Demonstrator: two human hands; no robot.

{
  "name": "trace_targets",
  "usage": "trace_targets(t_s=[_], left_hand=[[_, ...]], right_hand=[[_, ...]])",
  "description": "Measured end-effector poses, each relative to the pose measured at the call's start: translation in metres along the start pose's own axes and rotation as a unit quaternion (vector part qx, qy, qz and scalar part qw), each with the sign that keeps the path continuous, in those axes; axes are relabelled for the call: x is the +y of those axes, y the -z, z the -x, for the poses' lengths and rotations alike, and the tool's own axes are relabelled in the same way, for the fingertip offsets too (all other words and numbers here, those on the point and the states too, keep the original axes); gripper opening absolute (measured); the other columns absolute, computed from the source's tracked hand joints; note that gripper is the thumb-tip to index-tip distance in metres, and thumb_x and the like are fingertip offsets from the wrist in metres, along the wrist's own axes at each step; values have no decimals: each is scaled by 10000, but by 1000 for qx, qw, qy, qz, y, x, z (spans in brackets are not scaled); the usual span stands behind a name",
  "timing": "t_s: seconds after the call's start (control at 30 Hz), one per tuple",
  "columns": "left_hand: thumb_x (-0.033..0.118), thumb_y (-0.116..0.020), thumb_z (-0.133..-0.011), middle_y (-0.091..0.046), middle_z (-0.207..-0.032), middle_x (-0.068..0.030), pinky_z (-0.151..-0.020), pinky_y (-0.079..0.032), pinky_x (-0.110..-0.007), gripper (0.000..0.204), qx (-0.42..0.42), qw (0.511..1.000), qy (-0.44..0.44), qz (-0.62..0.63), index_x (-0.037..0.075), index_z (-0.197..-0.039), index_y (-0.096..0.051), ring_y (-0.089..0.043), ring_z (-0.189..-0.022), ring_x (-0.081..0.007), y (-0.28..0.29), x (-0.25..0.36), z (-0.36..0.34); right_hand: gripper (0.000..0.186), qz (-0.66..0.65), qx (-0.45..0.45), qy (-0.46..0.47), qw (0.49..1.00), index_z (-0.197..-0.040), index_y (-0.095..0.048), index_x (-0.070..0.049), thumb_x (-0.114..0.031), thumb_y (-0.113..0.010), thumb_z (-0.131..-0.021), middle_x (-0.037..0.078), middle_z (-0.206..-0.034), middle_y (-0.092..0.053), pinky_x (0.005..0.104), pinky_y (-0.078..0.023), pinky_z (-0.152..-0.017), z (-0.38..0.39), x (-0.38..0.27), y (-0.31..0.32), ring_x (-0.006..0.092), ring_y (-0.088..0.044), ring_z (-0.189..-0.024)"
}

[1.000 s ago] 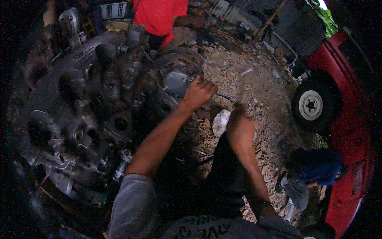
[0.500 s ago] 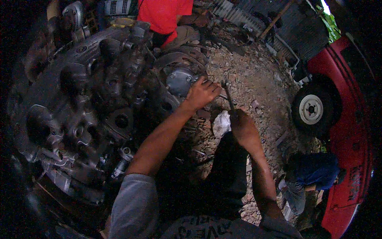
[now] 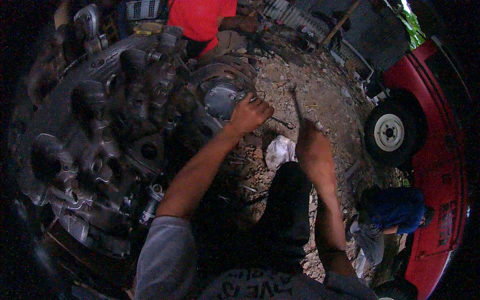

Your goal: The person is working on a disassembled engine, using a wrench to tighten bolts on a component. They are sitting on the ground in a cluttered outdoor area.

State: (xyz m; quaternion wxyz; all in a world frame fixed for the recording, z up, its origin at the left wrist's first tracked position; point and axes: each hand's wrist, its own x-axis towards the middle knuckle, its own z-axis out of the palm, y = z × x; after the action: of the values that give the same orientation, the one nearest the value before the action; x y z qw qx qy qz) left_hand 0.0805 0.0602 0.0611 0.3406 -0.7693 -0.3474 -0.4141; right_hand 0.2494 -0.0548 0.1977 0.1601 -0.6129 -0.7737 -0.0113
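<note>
My left hand (image 3: 251, 116) is closed around a metal wrench (image 3: 283, 121), whose ring end sticks out to the right of my fist. The wrench's other end is at a bolt area on a round grey cover (image 3: 220, 99) of a large, greasy engine (image 3: 107, 107), but my fingers hide the contact. To the right, my right hand (image 3: 316, 152), smeared by motion, grips the lower end of a long, dark hammer-like tool (image 3: 296, 102). That tool stands nearly upright, its small head raised and apart from the wrench. A crumpled white cloth (image 3: 281, 151) lies on the ground between my hands, beyond my knee.
Rubble and stones (image 3: 330, 107) cover the ground. A person in a red shirt (image 3: 196, 22) is beyond the engine; another in a blue top (image 3: 397, 211) bends beside a red vehicle (image 3: 434, 150) with a black tyre (image 3: 412, 132). A grey crate (image 3: 143, 9) stands at the back.
My right hand has swung the hammer-like tool up and right, away from the wrench end. My left hand stays on the wrench at the cover. The view has shifted slightly.
</note>
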Motion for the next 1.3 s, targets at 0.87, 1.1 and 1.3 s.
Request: trace_targets(t_s=[0.87,1.1,1.3], left_hand=[[179,-575,-716,-641,-877,-7,-869,-440,-440,210,-30,999,-20,10,155,-914,-640,-618,-844,-173,-6,-3,2],[187,-579,-714,-645,-889,-8,-869,-442,-454,214,-20,1000,-9,1,154,-917,-639,-620,-842,-177,-10,0,6],[193,-575,-712,-639,-875,3,-878,-439,-435,199,-33,999,-4,21,158,-899,-634,-620,-839,-168,-6,0,3]], right_hand=[[428,-156,12,-51,986,-1214,-436,31,7,-493,-790,283,-948,-605,496,-489,-722,25,-15,-23,455,-585,-883],[479,-77,-25,19,997,-1333,-364,-54,-52,-462,-864,262,-953,-614,450,-488,-689,25,13,-38,399,-618,-818],[446,-156,97,-50,982,-1331,-414,-43,-80,-476,-892,180,-675,-564,357,-415,-525,15,-1,0,184,-440,-548]])
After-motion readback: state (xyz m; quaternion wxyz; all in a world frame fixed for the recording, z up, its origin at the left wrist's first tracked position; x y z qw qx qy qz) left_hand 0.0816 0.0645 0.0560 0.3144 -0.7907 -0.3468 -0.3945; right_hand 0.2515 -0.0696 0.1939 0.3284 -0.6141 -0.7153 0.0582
